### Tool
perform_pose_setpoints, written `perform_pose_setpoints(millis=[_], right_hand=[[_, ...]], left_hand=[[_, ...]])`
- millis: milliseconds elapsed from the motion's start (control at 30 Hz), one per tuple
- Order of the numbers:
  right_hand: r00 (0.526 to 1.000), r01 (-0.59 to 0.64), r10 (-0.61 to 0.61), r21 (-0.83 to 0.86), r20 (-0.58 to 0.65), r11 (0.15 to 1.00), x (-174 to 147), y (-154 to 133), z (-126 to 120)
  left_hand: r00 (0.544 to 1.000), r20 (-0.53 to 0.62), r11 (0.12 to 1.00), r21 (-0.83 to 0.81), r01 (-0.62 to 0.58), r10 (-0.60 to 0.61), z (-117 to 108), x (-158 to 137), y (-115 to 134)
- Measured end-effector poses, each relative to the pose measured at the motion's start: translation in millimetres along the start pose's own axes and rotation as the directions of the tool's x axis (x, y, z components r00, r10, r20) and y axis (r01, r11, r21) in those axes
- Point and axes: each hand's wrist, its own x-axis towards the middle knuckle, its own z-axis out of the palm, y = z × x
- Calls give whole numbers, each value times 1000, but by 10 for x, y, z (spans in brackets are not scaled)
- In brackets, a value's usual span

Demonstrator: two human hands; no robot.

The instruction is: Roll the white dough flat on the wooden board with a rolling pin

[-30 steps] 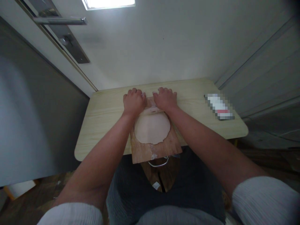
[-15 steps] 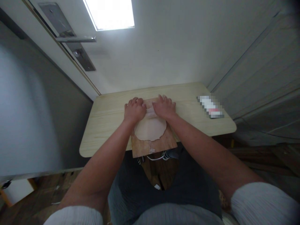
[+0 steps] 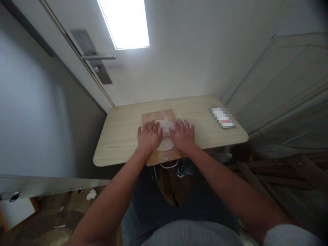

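A sheet of pale dough [image 3: 166,145] lies on a wooden board [image 3: 156,116], its edge uneven. Across the sheet, between my hands, runs a pale rounded roll [image 3: 167,130]; whether a rolling pin is wrapped inside it cannot be made out. My left hand [image 3: 150,136] presses palm down on the left end of this roll, its fingers stretched forward and slightly apart. On the right end rests my right hand [image 3: 182,135], also flat with fingers spread. Both thumbs point inward over the dough. The hands hide the ends of the roll.
The board sits on a light wooden table [image 3: 120,136] and overhangs its front edge. A blurred-out flat object [image 3: 222,118] lies at the table's right. Behind stands a white door with a metal handle [image 3: 99,57]. Wooden planks [image 3: 276,181] are at lower right.
My hands have moved back toward me from the board's far edge, carrying the roll nearer. Less flat dough shows in front, and the far part of the board is now visible. The view has shifted slightly.
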Motion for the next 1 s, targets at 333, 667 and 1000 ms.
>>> perform_pose_setpoints(millis=[333,667,1000], right_hand=[[995,89,-93,115,29,989,-1007,110,-182],[997,72,-61,233,-52,970,-586,174,-240],[995,97,-100,92,23,991,-69,-182,20]], left_hand=[[990,2,986,-90,-141,142,-195,-763,-49],[998,24,994,-94,-59,62,-305,-1078,20],[994,-23,992,-68,107,-108,-266,-1228,80]])
